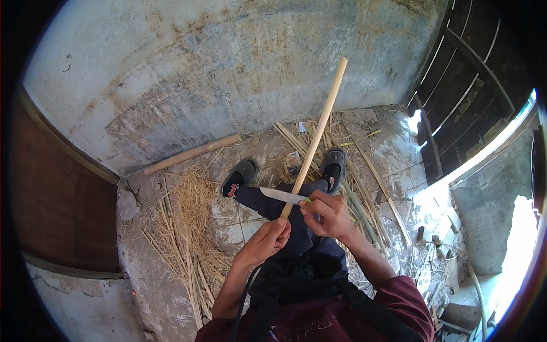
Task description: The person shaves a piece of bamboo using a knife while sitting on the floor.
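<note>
A long pale stick (322, 122), bamboo or wood, slants up and away from my lap toward the wall. My left hand (266, 239) is closed around its near end. In my right hand (329, 215) is a knife (280, 195) with a green handle, mostly hidden by the fingers. Its blade points left and lies across the stick, just beyond my left hand. Whether the edge bites into the stick, I cannot tell.
Curly shavings (194, 199) and thin strips (185, 268) cover the floor on the left. Longer strips (384, 194) lie at the right by my shoe (333, 165). A thick pole (194, 154) rests along the stained wall (228, 74). Dark wooden boards (467, 85) stand at the far right.
</note>
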{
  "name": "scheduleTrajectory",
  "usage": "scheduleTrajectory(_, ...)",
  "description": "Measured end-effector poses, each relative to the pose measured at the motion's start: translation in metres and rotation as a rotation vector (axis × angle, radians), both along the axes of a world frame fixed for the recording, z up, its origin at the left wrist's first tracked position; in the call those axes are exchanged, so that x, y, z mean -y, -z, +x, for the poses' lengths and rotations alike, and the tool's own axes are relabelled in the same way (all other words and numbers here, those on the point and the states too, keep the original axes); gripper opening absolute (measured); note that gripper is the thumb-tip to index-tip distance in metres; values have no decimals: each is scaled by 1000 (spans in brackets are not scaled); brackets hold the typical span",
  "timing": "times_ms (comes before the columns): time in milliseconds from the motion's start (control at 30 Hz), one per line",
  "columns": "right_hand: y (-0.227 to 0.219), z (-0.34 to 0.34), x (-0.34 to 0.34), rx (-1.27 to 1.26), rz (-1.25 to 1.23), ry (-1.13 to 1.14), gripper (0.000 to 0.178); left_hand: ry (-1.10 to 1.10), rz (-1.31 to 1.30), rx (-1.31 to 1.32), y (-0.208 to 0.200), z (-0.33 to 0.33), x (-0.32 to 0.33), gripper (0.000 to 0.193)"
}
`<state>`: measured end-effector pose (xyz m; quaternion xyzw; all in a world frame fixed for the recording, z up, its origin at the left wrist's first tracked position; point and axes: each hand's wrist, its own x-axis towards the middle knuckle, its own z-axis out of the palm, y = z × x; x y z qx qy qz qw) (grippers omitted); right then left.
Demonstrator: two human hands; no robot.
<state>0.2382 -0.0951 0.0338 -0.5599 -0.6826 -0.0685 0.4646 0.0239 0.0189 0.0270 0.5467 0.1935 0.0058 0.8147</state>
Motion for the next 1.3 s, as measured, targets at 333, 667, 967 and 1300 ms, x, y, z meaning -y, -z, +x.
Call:
scheduleTrajectory(333,5,21,-6,-88,65,120,18,-79,124,62,5,1,2,50)
scheduleTrajectory(667,-14,24,-11,-54,72,154,13,-149,381,32,0,-8,6,49)
scheduleTrajectory(967,-20,15,-5,3,-26,49,16,-177,512,-4,0,-7,0,48)
scheduleTrajectory(1300,-28,-6,-9,24,-7,-30,18,-238,852,-89,-25,-1,-3,44)
